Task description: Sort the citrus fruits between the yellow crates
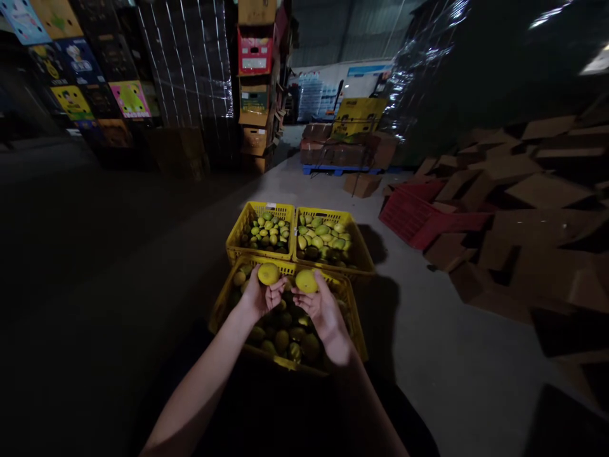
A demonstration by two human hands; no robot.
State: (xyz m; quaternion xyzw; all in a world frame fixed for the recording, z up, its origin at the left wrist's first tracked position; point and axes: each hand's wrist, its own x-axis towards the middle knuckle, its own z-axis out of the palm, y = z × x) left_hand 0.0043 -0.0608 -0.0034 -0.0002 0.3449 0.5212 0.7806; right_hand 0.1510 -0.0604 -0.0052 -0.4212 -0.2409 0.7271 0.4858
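My left hand (263,292) is closed around a yellow mango (269,273), its thumb along the fruit's outer side. A second yellow mango (306,280) rests in my right hand (320,303), between the thumb and the curled fingers. Both fruits are held side by side, a little apart, above the near yellow crate (358,330). Inside that crate lie many green and yellowish mangoes (282,341), partly hidden by my hands and forearms and by shadow.
Beyond stand two more yellow crates, the left crate (236,238) with smaller-looking green-yellow fruit and the right crate (364,249) with longer ones. A red crate (413,214) leans among cardboard boxes (533,247) at right. Stacked cartons (255,105) and a blue pallet (339,170) stand behind.
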